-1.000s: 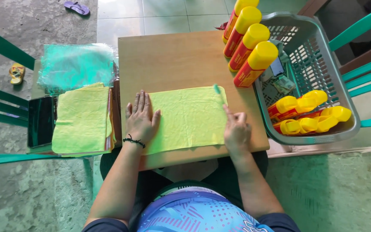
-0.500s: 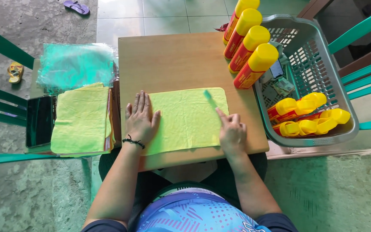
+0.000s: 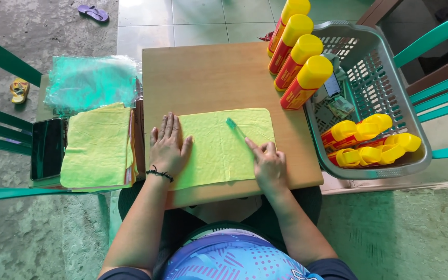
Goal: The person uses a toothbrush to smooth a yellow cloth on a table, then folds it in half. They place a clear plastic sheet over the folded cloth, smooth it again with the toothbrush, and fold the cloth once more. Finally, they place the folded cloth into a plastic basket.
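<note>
My left hand (image 3: 168, 148) lies flat and open, fingers spread, on the near left part of the yellow-green cloth (image 3: 224, 148), pinning it to the wooden board (image 3: 208, 72) so it does not slide. My right hand (image 3: 268, 163) is closed around a slim teal pen (image 3: 235, 127), its index finger laid along the shaft, and the teal end rests on the cloth near its upper middle. The cloth is a single sheet, spread smooth on the near half of the board, right in front of my lap.

To my left, just beside the board, a stack of the same yellow-green cloths (image 3: 98, 148) sits within easy reach of the flat hand; I cannot count the layers. A dark phone (image 3: 47, 149) lies touching the stack's left side. Beyond the stack sits a crumpled clear plastic bag (image 3: 92, 83) with a green tint.

At the board's far right corner, four red cans with yellow caps (image 3: 299, 52) stand in a row, leaning toward the grey plastic basket (image 3: 385, 62) beside the board. Inside the basket lie several more of the same cans on their sides; I count at least four yellow caps (image 3: 369, 142), though they overlap.

Far out on the floor lie one purple sandal (image 3: 93, 12) and one yellow sandal (image 3: 19, 89).
</note>
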